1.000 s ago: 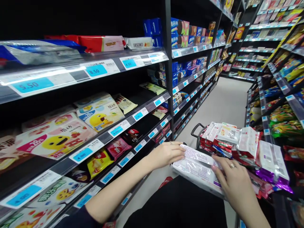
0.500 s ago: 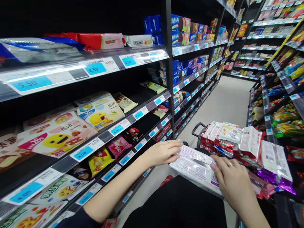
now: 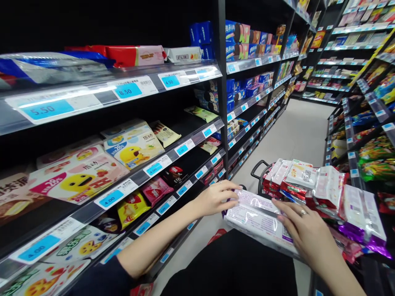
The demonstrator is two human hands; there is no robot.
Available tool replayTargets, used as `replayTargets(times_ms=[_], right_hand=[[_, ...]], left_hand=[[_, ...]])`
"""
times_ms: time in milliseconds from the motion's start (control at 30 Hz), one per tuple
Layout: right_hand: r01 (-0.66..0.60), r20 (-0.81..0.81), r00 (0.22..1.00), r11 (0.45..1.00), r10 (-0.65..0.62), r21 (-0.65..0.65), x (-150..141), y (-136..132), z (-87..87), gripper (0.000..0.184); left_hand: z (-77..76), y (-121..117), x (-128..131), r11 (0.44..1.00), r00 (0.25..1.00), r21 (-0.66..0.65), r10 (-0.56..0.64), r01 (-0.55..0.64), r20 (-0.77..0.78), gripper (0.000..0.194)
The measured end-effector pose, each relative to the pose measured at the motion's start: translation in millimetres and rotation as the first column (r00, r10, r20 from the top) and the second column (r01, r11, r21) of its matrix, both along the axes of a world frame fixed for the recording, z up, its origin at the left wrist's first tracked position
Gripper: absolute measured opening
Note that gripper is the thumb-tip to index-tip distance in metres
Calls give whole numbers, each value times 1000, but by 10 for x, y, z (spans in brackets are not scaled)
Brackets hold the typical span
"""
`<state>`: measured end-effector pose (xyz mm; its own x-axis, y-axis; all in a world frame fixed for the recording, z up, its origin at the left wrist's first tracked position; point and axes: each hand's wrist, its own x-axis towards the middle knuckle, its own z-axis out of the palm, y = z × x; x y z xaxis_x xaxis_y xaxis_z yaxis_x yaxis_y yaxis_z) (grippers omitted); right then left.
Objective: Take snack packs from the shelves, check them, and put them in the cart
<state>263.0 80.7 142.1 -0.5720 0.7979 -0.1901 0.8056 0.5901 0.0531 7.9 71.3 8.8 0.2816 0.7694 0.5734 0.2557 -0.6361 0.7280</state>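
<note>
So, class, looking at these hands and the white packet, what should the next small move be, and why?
Probably turn the white packet over to see its other side: the left hand and right hand are at opposite ends, and the side facing up carries rows of small print, which looks like the back.

The white packet point(image 3: 256, 218) at lower centre is wrapped in glossy, lightly creased plastic film; the purple-ended packet point(image 3: 364, 232) at lower right gleams like metal foil. Clear, shiny plastic covers the label strip point(image 3: 55, 107) at upper left. The strawberry box point(image 3: 77, 179) at left looks like smooth printed card. Matt black cloth point(image 3: 234, 267) spreads across bottom centre.
</note>
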Motion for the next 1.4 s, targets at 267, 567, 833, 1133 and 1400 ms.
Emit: replayTargets(times_ms=[267,567,833,1133,1400], right_hand=[[-48,-16,999,999,48,-10,38,14,-15,34],[-265,-189,946,964,265,26,-441,-66,24,24],[-510,-204,838,859,507,40,-832,-28,-79,19],[-534,-126,843,841,523,-83,-827,0,-181,17],[-601,-44,797,799,602,37,-820,22,-110,18]], left_hand=[[-111,-395,-34,886,962,-464,106,24,252,40],[72,-551,207,168,523,-595,333,786,785,40],[288,-659,256,377,432,-582,412,721,802,32],[195,-738,212,551,666,-665,242,504,706,58],[151,-611,157,594,750,-694,216,407,625,30]])
